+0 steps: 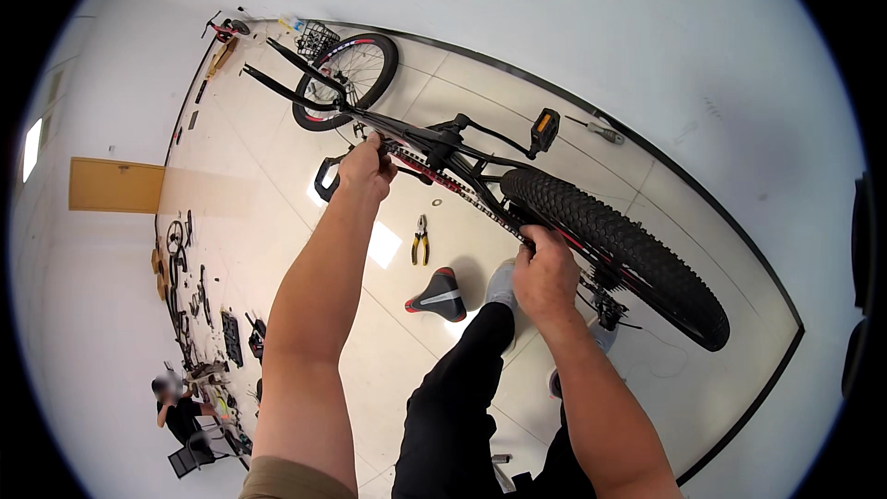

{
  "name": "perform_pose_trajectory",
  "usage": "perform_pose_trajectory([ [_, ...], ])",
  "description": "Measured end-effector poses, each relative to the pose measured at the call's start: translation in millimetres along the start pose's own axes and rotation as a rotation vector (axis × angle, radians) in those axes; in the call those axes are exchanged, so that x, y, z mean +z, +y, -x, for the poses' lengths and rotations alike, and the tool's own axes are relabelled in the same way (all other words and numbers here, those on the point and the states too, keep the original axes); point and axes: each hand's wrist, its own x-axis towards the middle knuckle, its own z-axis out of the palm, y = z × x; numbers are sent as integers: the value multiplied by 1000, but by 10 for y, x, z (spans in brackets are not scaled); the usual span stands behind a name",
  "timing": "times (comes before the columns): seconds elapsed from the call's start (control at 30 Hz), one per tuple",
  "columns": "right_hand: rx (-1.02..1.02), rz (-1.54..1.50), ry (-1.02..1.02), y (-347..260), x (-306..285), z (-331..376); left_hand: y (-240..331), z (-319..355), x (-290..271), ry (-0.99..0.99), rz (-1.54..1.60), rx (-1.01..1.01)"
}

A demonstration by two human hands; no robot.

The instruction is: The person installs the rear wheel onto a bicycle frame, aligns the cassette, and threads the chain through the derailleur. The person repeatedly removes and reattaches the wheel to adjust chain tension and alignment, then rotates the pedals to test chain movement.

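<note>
Bicycle frame [462, 162] held off the floor [277, 212], tilted, both wheels airborne. Left hand [365, 169] wrapped tight round the top tube; right hand [545, 273] clamped on the stay beside the knobby rear tyre [628, 249]. Likely heavy, rigid, rear-biased; tubes are the safe holds, chain and derailleur [605, 300] greasy and snaggy. Wall [647, 55] close behind the bike. Saddle [439, 296] and pliers [421, 240] loose underfoot; open floor to the left.

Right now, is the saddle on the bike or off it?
Off: the saddle lies on the floor beside the pliers, apart from the bike.
</note>
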Motion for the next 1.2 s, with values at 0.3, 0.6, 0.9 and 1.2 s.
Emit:
perform_pose_trajectory([
  [0.3,18,24,46,104,45,-77,-101,-116,-18,-37,-220,-9],
  [0.6,-20,-25,65,91,25,-91,-199,-120,-82,-181,-46,53],
  [0.9,-49,-109,99,12,46,-76,-189,-224,-145,-241,109,18],
  [1.2,-33,-175,81,-25,36,-74,-151,-180,-114,-194,33,18],
])
